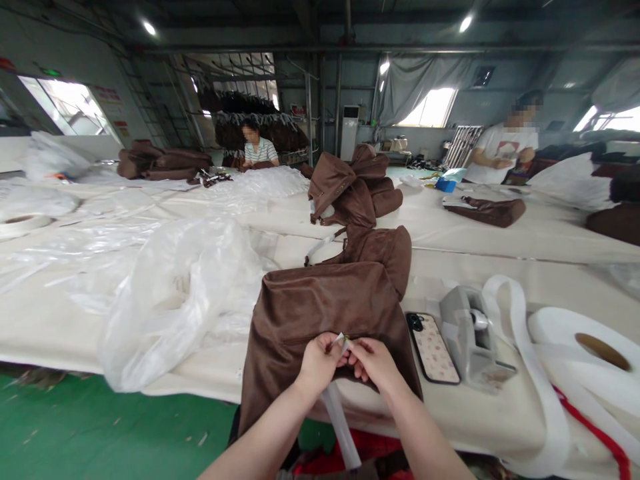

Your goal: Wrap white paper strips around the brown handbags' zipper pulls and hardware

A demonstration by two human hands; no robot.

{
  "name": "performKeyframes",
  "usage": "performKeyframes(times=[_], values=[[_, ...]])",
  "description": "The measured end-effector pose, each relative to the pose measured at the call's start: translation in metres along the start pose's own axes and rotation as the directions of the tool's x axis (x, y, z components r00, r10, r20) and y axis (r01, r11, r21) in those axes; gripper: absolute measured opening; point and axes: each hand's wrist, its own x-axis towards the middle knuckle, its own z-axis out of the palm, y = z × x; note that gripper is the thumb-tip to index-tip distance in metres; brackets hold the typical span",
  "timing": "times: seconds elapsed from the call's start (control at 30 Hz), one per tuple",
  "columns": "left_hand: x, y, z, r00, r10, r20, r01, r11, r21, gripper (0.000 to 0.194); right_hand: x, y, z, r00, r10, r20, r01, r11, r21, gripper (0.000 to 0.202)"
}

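Note:
A brown leather-like bag (325,297) lies flat at the table's near edge. Over its lower part my left hand (321,360) is closed, its fingertips pinching a small white strip (339,338). My right hand (369,360) meets it from the right, fingers pinched at a small brass-coloured piece by the strip; what exactly they hold is too small to tell. A longer translucent white strip (341,427) hangs below my hands, past the table edge.
Clear plastic wrap (175,300) lies left. More brown bags (350,187) are piled behind. On the right are a phone (434,350), a tape dispenser (470,333) and a white roll (580,333). Two people (260,152) work across the table.

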Motion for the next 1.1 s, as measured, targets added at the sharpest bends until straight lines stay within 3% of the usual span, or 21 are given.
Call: performKeyframes(times=[0.13,0.23,0.33,0.43,0.53,0.7,0.8,1.0,1.1], values=[[-0.005,0.005,-0.003,0.991,0.132,0.010,-0.132,0.979,0.158,0.021,0.002,-0.003,0.007,0.999,0.031,-0.015,-0.029,0.989,0.145,0.031],[-0.010,0.007,-0.006,0.945,0.327,-0.013,-0.291,0.859,0.420,0.020,0.001,-0.007,0.009,0.998,0.054,-0.021,-0.047,0.970,0.238,0.038],[-0.014,0.009,-0.007,0.897,0.442,-0.008,-0.358,0.737,0.572,0.023,-0.001,-0.012,0.007,0.996,0.090,0.004,-0.086,0.937,0.338,0.049],[-0.015,0.010,-0.006,0.893,0.451,0.003,-0.358,0.703,0.614,0.024,-0.003,-0.015,0.005,0.992,0.117,0.042,-0.124,0.894,0.432,0.053],[-0.013,0.010,-0.005,0.904,0.428,-0.001,-0.333,0.705,0.626,0.025,-0.003,-0.012,0.006,0.998,0.058,0.040,-0.070,0.884,0.461,0.050],[-0.010,0.009,-0.005,0.914,0.404,-0.042,-0.281,0.704,0.652,0.022,-0.004,0.002,0.009,0.984,-0.008,-0.178,0.074,0.927,0.367,0.046],[-0.009,0.009,-0.004,0.914,0.402,-0.055,-0.274,0.713,0.645,0.022,-0.008,0.009,0.009,0.978,-0.014,-0.208,0.075,0.954,0.290,0.040],[-0.009,0.008,-0.003,0.918,0.389,-0.073,-0.257,0.726,0.638,0.021,-0.007,0.006,0.006,0.997,-0.036,-0.070,0.034,0.999,-0.024,0.021],[-0.007,0.007,-0.004,0.946,0.316,-0.068,-0.204,0.746,0.633,0.023,0.000,0.005,0.006,1.000,-0.006,-0.025,0.005,0.999,-0.043,0.024]])
